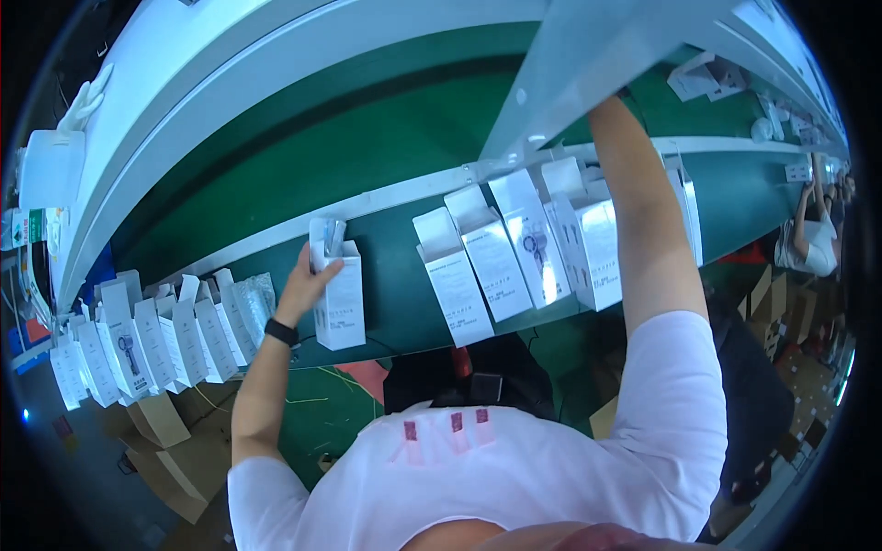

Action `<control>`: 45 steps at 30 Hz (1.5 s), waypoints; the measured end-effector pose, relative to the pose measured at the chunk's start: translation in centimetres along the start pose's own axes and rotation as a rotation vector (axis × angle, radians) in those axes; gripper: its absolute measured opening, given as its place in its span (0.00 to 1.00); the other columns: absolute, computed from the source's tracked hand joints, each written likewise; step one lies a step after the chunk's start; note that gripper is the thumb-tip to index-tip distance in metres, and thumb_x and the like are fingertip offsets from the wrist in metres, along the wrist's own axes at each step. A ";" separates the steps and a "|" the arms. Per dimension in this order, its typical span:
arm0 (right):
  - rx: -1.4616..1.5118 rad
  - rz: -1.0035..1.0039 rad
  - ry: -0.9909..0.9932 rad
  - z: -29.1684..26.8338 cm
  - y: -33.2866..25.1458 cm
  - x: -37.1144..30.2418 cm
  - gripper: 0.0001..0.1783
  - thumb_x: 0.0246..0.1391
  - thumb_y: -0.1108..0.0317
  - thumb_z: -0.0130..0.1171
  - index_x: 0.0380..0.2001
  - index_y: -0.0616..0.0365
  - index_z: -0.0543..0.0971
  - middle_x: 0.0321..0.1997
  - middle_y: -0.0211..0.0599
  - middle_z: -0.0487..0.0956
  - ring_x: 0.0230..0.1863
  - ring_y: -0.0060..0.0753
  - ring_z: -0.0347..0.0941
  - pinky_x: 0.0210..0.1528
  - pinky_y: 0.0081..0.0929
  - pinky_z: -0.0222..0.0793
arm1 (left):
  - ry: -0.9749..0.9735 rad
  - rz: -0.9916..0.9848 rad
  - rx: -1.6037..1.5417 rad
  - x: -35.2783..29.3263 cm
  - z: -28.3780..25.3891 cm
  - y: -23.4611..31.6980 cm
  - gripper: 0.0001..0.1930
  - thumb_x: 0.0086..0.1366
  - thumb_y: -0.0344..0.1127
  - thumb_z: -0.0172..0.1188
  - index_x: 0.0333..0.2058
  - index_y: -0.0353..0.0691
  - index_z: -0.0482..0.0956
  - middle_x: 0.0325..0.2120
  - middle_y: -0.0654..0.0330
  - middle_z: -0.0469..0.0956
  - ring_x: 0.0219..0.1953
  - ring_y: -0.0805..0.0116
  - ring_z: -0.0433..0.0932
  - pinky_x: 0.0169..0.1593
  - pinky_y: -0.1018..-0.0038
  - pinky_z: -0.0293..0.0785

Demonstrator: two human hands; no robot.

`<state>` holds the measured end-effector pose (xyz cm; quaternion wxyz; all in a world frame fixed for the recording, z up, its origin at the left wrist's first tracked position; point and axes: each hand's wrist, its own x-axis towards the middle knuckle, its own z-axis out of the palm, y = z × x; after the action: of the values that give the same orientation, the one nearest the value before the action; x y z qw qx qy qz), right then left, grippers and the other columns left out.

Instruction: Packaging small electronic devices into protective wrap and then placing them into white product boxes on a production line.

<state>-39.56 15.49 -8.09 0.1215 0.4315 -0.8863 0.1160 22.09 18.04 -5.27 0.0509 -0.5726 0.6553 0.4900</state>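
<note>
My left hand (303, 286) is closed around the upper left side of a white carton (342, 308) that stands upright at the bench's near edge. The carton's top is open, and a clear plastic-wrapped item (333, 234) sticks up out of it. My right forearm (643, 202) stretches far across the bench to the right, over a row of cartons. A pale upright panel (570, 83) hides my right hand, so its fingers do not show. Below that arm and to its left are several upright white cartons, among them one with a printed handheld device (533, 241).
Several more white cartons (138, 344), many with flaps up, line the bench's left end, beside a bubble-wrapped item (253, 303). A white rail (395, 197) runs between the near bench strip and the green surface (367, 119). Brown cardboard (179, 459) lies on the floor. Another person (813, 239) is at far right.
</note>
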 end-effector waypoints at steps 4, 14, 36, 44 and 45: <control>0.107 -0.160 -0.091 -2.4 -2.8 -3.4 0.26 0.45 0.58 0.58 0.47 0.59 0.71 0.48 0.57 0.74 0.50 0.57 0.71 0.50 0.42 0.68 | 0.158 -0.032 -0.229 -2.5 2.6 -4.7 0.53 0.55 0.58 0.62 0.63 0.25 0.44 0.50 0.40 0.70 0.50 0.54 0.73 0.54 0.69 0.68; 0.377 -0.077 0.010 -22.8 1.6 -6.2 0.30 0.38 0.59 0.65 0.44 0.66 0.73 0.40 0.54 0.78 0.44 0.51 0.75 0.47 0.36 0.70 | 0.402 0.556 -0.203 -11.6 3.8 10.8 0.49 0.54 0.44 0.66 0.66 0.34 0.45 0.61 0.45 0.58 0.65 0.51 0.55 0.66 0.60 0.48; 0.831 -0.313 -0.070 -41.1 -20.4 -32.1 0.15 0.42 0.76 0.66 0.36 0.63 0.75 0.38 0.36 0.74 0.43 0.31 0.70 0.45 0.24 0.65 | 0.039 0.869 -0.648 -18.9 0.7 12.8 0.37 0.45 0.36 0.71 0.55 0.32 0.68 0.45 0.52 0.76 0.44 0.67 0.75 0.50 0.72 0.69; 1.816 0.029 -0.612 -28.3 -20.4 -30.4 0.68 0.31 0.40 0.72 0.68 0.57 0.44 0.68 0.50 0.53 0.69 0.51 0.49 0.67 0.46 0.48 | -0.676 0.150 -1.605 -19.0 3.8 6.7 0.27 0.59 0.36 0.63 0.54 0.30 0.68 0.46 0.57 0.74 0.48 0.71 0.74 0.51 0.74 0.71; 1.951 0.107 -0.819 -27.0 -20.3 -30.9 0.70 0.29 0.38 0.72 0.68 0.57 0.43 0.68 0.51 0.53 0.69 0.51 0.50 0.67 0.45 0.48 | -0.655 0.144 -1.621 -18.5 4.4 6.9 0.27 0.59 0.36 0.63 0.54 0.30 0.68 0.46 0.57 0.74 0.48 0.71 0.74 0.51 0.74 0.71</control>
<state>-1.83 34.42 9.68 -0.5909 0.3090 -0.4005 0.6285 20.67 33.18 8.12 -0.2172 -0.2202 0.0923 0.9465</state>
